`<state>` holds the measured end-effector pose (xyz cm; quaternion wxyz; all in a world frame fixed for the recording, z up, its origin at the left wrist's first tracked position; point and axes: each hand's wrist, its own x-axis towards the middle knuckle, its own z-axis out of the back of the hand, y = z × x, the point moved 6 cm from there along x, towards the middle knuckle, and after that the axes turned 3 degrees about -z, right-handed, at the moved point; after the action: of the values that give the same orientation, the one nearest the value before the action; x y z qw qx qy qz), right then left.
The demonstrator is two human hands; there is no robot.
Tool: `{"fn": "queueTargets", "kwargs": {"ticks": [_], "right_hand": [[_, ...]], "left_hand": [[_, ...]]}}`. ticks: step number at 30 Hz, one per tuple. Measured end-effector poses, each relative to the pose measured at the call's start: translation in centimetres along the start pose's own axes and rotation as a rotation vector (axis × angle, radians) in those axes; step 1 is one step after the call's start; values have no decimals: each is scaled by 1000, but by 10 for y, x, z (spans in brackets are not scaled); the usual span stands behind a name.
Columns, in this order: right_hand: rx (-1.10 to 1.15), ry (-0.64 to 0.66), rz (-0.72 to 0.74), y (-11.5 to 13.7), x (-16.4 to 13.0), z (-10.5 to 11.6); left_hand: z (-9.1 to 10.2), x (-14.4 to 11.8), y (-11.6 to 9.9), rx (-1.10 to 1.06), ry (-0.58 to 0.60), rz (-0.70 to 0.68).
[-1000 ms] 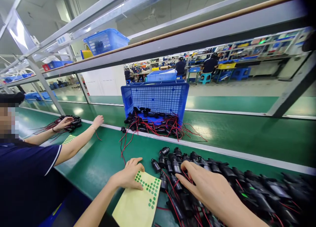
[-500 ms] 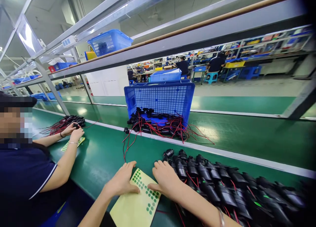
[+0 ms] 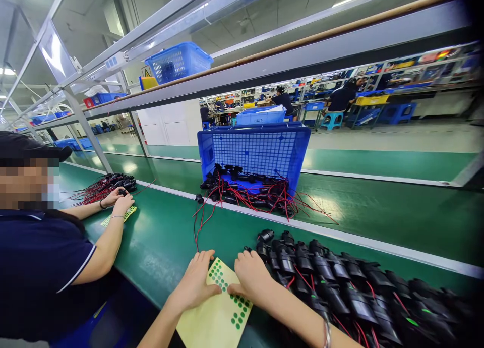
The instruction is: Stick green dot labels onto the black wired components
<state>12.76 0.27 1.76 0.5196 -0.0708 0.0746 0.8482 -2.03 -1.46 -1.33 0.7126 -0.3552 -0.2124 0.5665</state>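
A yellow sheet (image 3: 212,320) dotted with small green round stickers lies on the green bench in front of me. My left hand (image 3: 194,282) presses flat on its left part, thumb reaching toward the dots. My right hand (image 3: 251,277) rests on the sheet's upper right, fingertips pinched at the stickers. I cannot tell whether a sticker is between them. Just right of that hand, a row of black cylindrical parts (image 3: 340,282) with red wires stretches to the right.
A blue mesh basket (image 3: 253,149) lies tipped on the belt, spilling black parts and red wires (image 3: 249,194). A person in a dark shirt (image 3: 34,267) works at my left, hands (image 3: 119,201) on a small sticker sheet and a wire pile (image 3: 102,186). Shelf rails run overhead.
My right hand left the row of black parts and came onto the sticker sheet beside my left hand. The person at my left drew both hands back onto their small sheet.
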Motion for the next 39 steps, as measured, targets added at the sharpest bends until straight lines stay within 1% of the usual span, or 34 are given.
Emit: {"fn": "queueTargets", "kwargs": {"ticks": [4,7,9,11,14,16,18,20,22,26,28,31,34,36,39], "right_hand": [[45,11,29,5,3,-6],[96,-34,61,-1,1,2],[133,-97,87,-7,-5,12],[171,-197,104,-15,-16,24],[229,-417,118,-24,-40,45],[267,-563,159,-24,-58,55],[298,-679,223,-20,-74,61],[319,-774,267,-16,-86,64],[335,-850,274,-16,-95,65],[358,-929,258,-20,-108,67],[360,-938,263,-22,-113,69],[349,-961,271,-21,-117,69],[334,-1002,293,-18,-118,67],[337,-1001,317,-17,-118,67],[368,-966,321,-25,-122,72]], "left_hand": [[-4,-4,4,-96,-64,0],[0,-4,4,-234,-89,-10],[2,-4,-1,-362,-73,-30],[5,-5,-11,-488,-56,-63],[6,-10,-31,-623,-83,-108],[3,-17,-48,-679,-103,-134],[-2,-24,-67,-714,-105,-173],[-5,-30,-84,-717,-112,-216],[-5,-35,-97,-684,-133,-243],[-7,-40,-110,-573,-161,-265],[-9,-41,-112,-551,-159,-274],[-14,-41,-112,-604,-129,-275],[-16,-36,-107,-656,-121,-230],[-17,-26,-97,-610,-146,-175],[-17,-2,-71,-494,-176,-121]]}}
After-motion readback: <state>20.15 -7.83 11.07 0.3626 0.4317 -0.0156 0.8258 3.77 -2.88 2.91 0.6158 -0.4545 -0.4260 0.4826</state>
